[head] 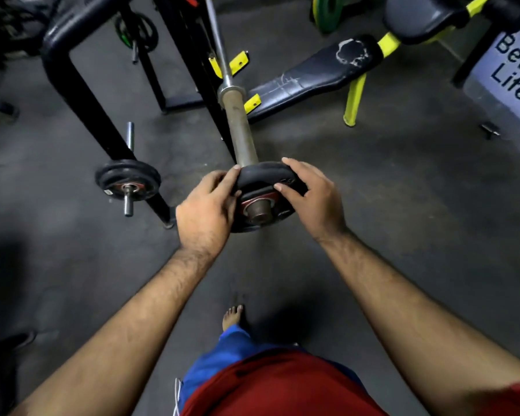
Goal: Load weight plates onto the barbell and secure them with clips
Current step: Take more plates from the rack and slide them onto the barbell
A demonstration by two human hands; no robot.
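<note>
We see a small black weight plate (264,178) threaded on the near end of the barbell (241,132), its red-ringed hub around the rusty sleeve tip. Our left hand (206,205) curls its grip round the plate's left rim, thumb on the near face, and our right hand (311,196) does the same on the right rim, fingers over the top edge. Beyond the plate the brown sleeve runs bare up to its collar, leaving free length along it. Left of the barbell stands a black rack (81,85) with another plate (128,181) hanging on a low peg, well apart from our left hand. Right of the barbell lies a worn black bench (309,73) with yellow legs. Below the plate, the grey floor (403,190) lies open around our bare foot (231,316).
</note>
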